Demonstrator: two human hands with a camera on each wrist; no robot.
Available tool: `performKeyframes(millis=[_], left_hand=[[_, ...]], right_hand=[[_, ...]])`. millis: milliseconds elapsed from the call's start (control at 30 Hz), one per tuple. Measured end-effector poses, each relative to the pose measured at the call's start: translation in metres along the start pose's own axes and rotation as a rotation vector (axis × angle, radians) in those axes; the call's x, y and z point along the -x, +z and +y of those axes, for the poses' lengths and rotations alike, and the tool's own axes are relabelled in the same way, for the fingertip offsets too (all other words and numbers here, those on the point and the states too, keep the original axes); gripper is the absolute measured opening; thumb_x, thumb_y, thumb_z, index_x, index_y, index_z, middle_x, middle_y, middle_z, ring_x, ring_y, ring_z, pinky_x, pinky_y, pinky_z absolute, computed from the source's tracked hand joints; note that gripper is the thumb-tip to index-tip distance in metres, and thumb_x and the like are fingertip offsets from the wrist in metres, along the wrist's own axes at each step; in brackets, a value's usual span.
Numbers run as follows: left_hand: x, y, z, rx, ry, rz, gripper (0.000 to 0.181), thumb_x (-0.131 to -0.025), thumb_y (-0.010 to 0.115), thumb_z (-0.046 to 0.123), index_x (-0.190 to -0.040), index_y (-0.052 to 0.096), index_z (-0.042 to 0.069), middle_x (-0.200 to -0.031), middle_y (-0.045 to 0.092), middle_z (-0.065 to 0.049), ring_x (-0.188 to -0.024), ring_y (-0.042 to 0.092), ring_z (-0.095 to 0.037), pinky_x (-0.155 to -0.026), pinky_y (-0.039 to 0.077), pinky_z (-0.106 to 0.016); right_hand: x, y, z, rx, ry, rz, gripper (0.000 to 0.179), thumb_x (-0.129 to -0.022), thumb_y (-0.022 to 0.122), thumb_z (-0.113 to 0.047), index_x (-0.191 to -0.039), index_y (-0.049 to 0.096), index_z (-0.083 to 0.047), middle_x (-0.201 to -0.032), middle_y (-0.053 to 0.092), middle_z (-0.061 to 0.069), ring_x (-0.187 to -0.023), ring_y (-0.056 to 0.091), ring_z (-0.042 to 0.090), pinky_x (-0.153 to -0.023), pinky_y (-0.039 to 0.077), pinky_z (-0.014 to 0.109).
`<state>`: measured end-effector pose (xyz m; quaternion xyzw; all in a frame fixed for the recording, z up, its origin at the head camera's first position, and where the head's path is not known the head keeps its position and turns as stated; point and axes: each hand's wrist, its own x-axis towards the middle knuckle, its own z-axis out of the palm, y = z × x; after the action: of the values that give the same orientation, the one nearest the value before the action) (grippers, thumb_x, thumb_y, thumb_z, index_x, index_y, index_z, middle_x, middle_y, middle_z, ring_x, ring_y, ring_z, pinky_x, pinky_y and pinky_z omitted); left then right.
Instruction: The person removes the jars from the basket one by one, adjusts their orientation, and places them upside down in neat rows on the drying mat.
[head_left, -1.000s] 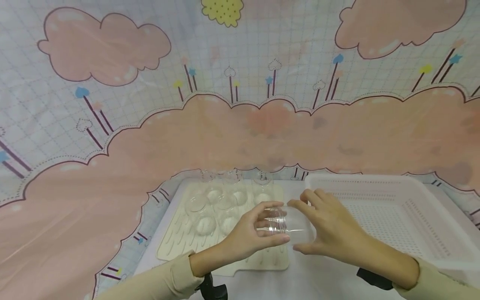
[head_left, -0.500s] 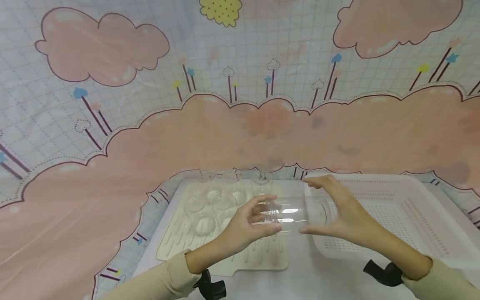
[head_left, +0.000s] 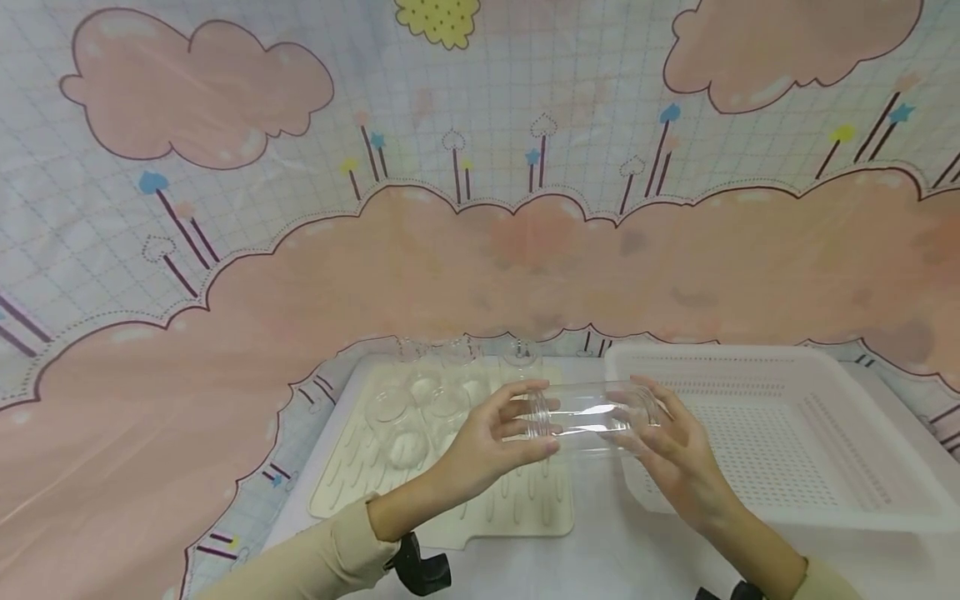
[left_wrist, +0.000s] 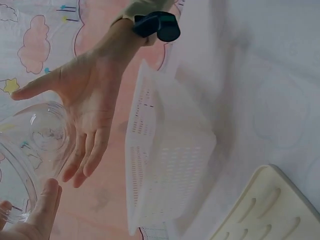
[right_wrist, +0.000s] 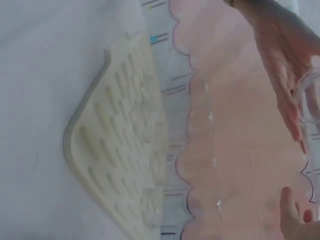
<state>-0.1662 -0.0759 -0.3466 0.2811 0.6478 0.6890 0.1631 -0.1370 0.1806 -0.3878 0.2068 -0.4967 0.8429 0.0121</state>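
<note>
A clear jar (head_left: pixel 588 417) lies sideways in the air between the two hands, its ringed mouth end to the left. The left hand (head_left: pixel 483 442) grips that end, thumb below and fingers round the far side. At the base end is the right hand (head_left: pixel 686 462), overlapping the jar in the head view. In the left wrist view the right hand (left_wrist: pixel 92 102) has straight fingers and its thumb spread away, right beside the jar's base. Below and behind the left hand is a cream ridged drying mat (head_left: pixel 517 508) bearing several clear jars (head_left: pixel 405 446).
To the right stands a white perforated plastic basket (head_left: pixel 750 355) on the white-covered table (head_left: pixel 592 558). Behind everything hangs a printed cloth (head_left: pixel 450 267) with pink clouds. Dark cameras (head_left: pixel 420 567) are strapped to the wrists.
The right hand first moved off the jar to the right, then turned and came back to its base. The left hand kept its grip, and the jar shifted slightly up and left.
</note>
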Motion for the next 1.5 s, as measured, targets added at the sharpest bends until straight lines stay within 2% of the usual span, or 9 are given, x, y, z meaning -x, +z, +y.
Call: performKeyframes(millis=[167, 367, 467, 733, 967, 1300, 1500], left_hand=[[0.001, -0.001, 0.001, -0.002, 0.003, 0.002, 0.063, -0.090, 0.072, 0.004, -0.147, 0.043, 0.008, -0.138, 0.055, -0.017, -0.118, 0.062, -0.035, -0.089, 0.056, -0.040], [0.002, -0.001, 0.000, 0.002, -0.001, 0.011, 0.063, -0.090, 0.072, 0.003, -0.146, 0.044, 0.008, -0.138, 0.055, -0.018, -0.118, 0.062, -0.035, -0.089, 0.056, -0.040], [0.002, -0.001, -0.001, 0.002, 0.001, 0.011, 0.064, -0.090, 0.072, 0.003, -0.147, 0.042, 0.005, -0.138, 0.055, -0.018, -0.118, 0.061, -0.037, -0.089, 0.056, -0.040], [0.004, -0.004, -0.002, -0.003, 0.012, 0.005, 0.063, -0.091, 0.072, 0.005, -0.147, 0.042, 0.004, -0.139, 0.054, -0.021, -0.119, 0.061, -0.036, -0.089, 0.056, -0.038], [0.004, -0.007, -0.003, -0.025, 0.013, 0.011, 0.063, -0.091, 0.073, 0.010, -0.147, 0.044, 0.009, -0.140, 0.054, -0.019, -0.118, 0.062, -0.032, -0.089, 0.056, -0.038], [0.003, -0.008, 0.000, -0.040, 0.016, 0.019, 0.064, -0.090, 0.074, 0.010, -0.147, 0.044, 0.012, -0.141, 0.055, -0.015, -0.119, 0.062, -0.030, -0.091, 0.056, -0.039], [0.003, -0.009, 0.001, -0.031, 0.023, 0.019, 0.066, -0.090, 0.073, 0.006, -0.148, 0.042, 0.011, -0.142, 0.053, -0.018, -0.120, 0.061, -0.032, -0.091, 0.055, -0.040]], right_hand=[[-0.003, 0.007, 0.013, -0.188, -0.028, -0.081, 0.045, -0.100, 0.052, -0.006, -0.144, 0.041, -0.006, -0.141, 0.051, 0.017, -0.128, 0.052, 0.029, -0.105, 0.044, 0.051], [-0.004, 0.017, 0.021, -0.263, -0.023, -0.105, 0.045, -0.097, 0.041, 0.003, -0.142, 0.042, -0.007, -0.139, 0.049, 0.016, -0.129, 0.050, 0.031, -0.107, 0.043, 0.050], [-0.003, 0.021, 0.023, -0.287, -0.019, -0.099, 0.046, -0.097, 0.041, 0.004, -0.141, 0.042, -0.007, -0.139, 0.051, 0.016, -0.129, 0.051, 0.033, -0.107, 0.042, 0.051], [-0.003, 0.032, 0.029, -0.295, 0.032, -0.018, 0.046, -0.098, 0.059, -0.007, -0.141, 0.045, -0.012, -0.138, 0.054, 0.014, -0.130, 0.051, 0.035, -0.107, 0.042, 0.050], [-0.007, 0.031, 0.033, -0.346, 0.030, -0.070, 0.042, -0.101, 0.049, -0.001, -0.142, 0.046, -0.010, -0.137, 0.054, 0.012, -0.134, 0.046, 0.038, -0.109, 0.039, 0.052], [-0.011, 0.033, 0.032, -0.386, 0.034, -0.050, 0.040, -0.099, 0.051, 0.002, -0.138, 0.047, -0.008, -0.134, 0.057, 0.012, -0.132, 0.049, 0.038, -0.110, 0.038, 0.052], [-0.012, 0.034, 0.031, -0.382, 0.004, -0.049, 0.044, -0.097, 0.053, 0.004, -0.139, 0.046, -0.008, -0.135, 0.057, 0.012, -0.132, 0.050, 0.037, -0.110, 0.038, 0.050]])
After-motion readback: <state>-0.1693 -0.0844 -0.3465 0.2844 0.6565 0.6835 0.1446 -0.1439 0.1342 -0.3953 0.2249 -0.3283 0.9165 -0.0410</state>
